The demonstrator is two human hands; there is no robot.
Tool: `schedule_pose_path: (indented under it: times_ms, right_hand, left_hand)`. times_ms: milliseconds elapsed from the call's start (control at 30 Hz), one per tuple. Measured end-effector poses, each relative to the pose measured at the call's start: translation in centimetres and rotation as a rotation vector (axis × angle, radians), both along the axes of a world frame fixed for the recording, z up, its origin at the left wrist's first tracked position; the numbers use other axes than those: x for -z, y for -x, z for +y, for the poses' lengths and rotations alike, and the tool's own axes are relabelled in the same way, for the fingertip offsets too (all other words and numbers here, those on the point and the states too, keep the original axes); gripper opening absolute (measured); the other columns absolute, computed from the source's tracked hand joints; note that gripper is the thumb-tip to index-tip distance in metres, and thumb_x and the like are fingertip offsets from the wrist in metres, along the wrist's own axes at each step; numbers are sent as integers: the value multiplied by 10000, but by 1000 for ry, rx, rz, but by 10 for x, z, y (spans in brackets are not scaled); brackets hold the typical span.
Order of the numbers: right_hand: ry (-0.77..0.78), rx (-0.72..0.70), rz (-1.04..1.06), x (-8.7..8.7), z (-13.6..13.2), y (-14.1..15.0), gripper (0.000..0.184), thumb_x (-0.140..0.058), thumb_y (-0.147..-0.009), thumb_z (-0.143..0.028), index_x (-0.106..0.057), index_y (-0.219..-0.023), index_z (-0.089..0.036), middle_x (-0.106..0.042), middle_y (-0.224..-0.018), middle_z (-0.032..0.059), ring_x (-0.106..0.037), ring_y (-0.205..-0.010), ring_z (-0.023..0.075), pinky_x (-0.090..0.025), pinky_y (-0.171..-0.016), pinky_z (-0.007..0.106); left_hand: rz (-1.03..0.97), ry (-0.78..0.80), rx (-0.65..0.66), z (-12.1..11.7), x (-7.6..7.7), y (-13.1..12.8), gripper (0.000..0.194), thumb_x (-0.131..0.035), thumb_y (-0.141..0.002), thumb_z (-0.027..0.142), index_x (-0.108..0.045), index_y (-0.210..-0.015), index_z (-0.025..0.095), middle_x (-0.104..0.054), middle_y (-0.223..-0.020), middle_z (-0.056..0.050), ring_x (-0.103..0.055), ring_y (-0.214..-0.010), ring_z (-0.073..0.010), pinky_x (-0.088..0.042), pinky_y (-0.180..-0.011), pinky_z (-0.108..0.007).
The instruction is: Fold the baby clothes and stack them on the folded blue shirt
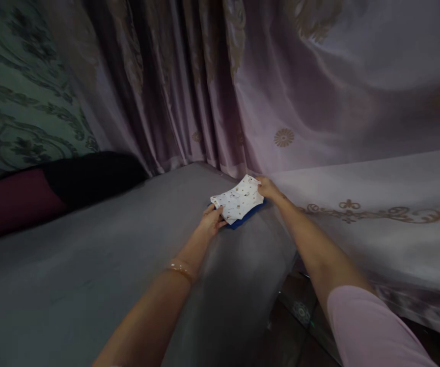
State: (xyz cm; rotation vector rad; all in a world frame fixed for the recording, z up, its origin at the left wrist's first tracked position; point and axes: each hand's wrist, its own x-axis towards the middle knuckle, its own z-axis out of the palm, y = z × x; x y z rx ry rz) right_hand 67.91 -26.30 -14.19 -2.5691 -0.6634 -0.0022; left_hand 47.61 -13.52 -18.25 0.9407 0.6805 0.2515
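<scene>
At the far corner of the grey bed [120, 244], head view: a white printed cloth [241, 200] lies over a blue cloth [247, 218], beside the curtain [189, 102]. The left hand [212, 220] grips its left end, thumb on top; the right hand [267, 187] pinches the right end. Judged light, soft, limp and not fragile; opposite edges appear the sound holding points. No container is seen.

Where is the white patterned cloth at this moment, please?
Just right of centre in the head view, the white patterned cloth is held between the left hand and right hand, over a blue cloth.
</scene>
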Motion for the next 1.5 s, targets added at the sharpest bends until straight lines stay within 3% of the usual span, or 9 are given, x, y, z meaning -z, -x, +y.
schedule_pose_path:
  times_ms: [167,400,567,800,967,1100,1267,1400,1500]
  right_hand:
    - [117,-43,-128,12,-2,2,415,-417,-918,-141,-558,-1298,-229,-647,-1208,89,-584,-1103,225,-422,-913,300]
    - [239,4,-295,32,3,21,416,-372,-956,-237,-491,-1344,-147,-569,-1292,161,-515,-1185,277,-354,-991,366]
    - [240,-117,-198,37,22,27,462,-286,-985,-342,-456,-1375,-164,-517,-1377,122,-446,-1264,248,-311,-1043,354]
    - [284,-16,-91,58,38,29,634,-187,-955,-574,-335,-1472,-239,-269,-1547,116,-248,-1384,358,-178,-1092,538]
    - [307,-6,-141,65,38,33,636,-174,-954,-572,-353,-1464,-238,-304,-1530,114,-259,-1377,350,-158,-1096,526]
    - [318,-5,-111,58,38,33,625,-177,-957,-560,-361,-1457,-235,-309,-1526,123,-290,-1367,337,-186,-1088,519]
    - [318,-83,-106,43,47,54,603,-178,-980,-474,-335,-1468,-157,-259,-1544,159,-185,-1421,312,-134,-1115,520]
    - [282,-272,-139,45,61,94,587,-197,-980,-474,-339,-1466,-178,-289,-1535,149,-177,-1428,292,-119,-1123,518]
    - [285,-312,-145,53,68,114,574,-204,-982,-470,-358,-1459,-191,-280,-1542,139,-173,-1429,295,-101,-1125,523]
  left_hand:
    - [45,48,-16,-3,8,-3,417,-578,-864,76,-484,-1242,226,-664,-1142,-99,-698,-800,-154,-589,-770,-359]
    - [34,70,-44,-4,15,-3,538,-653,-824,93,-408,-1295,180,-649,-1169,-140,-694,-899,-192,-589,-773,-341]
    - [29,47,-77,-7,19,-3,632,-687,-773,46,-395,-1319,174,-653,-1153,-145,-696,-898,-203,-590,-769,-335]
    - [17,38,-94,-9,20,-1,543,-615,-788,-10,-434,-1271,161,-645,-1160,-148,-689,-899,-191,-591,-782,-343]
    - [2,53,-116,-11,23,-4,536,-633,-771,-5,-452,-1244,171,-662,-1119,-130,-691,-893,-195,-585,-783,-341]
    - [28,60,-113,-12,19,3,536,-656,-763,8,-447,-1231,164,-681,-1027,-112,-690,-871,-183,-569,-797,-320]
    - [50,-84,-95,7,14,51,394,-699,-763,87,-498,-1097,143,-665,-898,-99,-676,-737,-148,-558,-742,-292]
    - [80,-327,-139,44,16,118,248,-677,-769,145,-541,-975,160,-661,-878,-84,-665,-755,-144,-545,-735,-262]
    - [125,-550,-191,82,20,176,298,-708,-723,294,-570,-956,171,-670,-907,-82,-666,-835,-186,-542,-760,-293]
